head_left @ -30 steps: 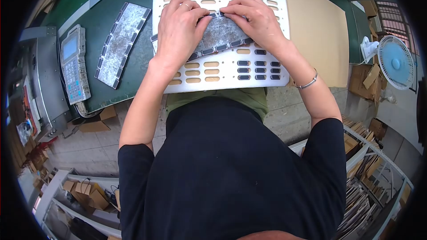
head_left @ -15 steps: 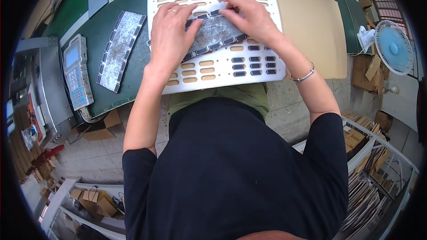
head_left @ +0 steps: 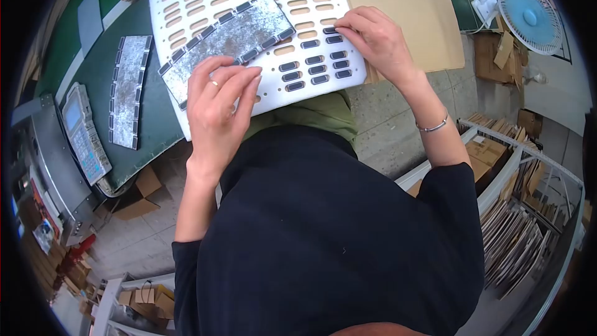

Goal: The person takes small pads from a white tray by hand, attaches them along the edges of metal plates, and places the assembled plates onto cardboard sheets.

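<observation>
While the right hand (head_left: 382,42) pinches it at the slotted white board (head_left: 273,88), the black oblong insert (head_left: 329,30) seems light and stiff, best held by its ends (grip of the left hand (head_left: 213,109) unclear).

grey floor (head_left: 388,134) beside metal shelving (head_left: 507,177)

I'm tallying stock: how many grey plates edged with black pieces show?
2: one plate on the white board, another on the green table to its left; others may be hidden or cut off.
</observation>
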The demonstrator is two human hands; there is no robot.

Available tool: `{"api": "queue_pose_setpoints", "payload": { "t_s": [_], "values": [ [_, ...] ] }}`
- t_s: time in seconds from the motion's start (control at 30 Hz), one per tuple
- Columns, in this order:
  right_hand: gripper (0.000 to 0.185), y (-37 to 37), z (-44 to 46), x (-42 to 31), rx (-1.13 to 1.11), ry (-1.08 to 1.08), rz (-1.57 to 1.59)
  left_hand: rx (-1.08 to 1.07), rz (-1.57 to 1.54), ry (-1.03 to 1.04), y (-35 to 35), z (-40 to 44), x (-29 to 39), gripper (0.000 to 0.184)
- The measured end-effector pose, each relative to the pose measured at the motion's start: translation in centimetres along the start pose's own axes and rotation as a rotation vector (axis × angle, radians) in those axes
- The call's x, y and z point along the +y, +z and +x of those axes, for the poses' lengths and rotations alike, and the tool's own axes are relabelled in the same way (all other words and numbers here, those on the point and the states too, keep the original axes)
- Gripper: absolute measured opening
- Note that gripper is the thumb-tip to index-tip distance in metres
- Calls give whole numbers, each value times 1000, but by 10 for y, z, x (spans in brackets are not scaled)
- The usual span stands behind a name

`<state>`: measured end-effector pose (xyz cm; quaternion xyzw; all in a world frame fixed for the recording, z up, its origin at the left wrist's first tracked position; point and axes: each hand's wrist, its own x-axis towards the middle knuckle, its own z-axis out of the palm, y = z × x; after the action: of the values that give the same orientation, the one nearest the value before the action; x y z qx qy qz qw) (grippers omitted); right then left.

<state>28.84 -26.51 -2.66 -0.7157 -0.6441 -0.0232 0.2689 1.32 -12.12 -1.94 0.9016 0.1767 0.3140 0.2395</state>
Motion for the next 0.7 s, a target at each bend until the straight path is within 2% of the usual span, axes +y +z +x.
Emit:
{"api": "queue_pose_setpoints", "payload": {
  "t_s": [0.5,0.6,0.7],
  "values": [
    [10,13,6,6,0,-119,-91,34,46,-4,-8,11,-4,15],
    [8,16,4,14,16,-53,3,73,112,-12,-18,17,-14,13],
    [10,6,15,11,87,318,278,108,201,-35,-22,31,-28,10]
  ]
}}
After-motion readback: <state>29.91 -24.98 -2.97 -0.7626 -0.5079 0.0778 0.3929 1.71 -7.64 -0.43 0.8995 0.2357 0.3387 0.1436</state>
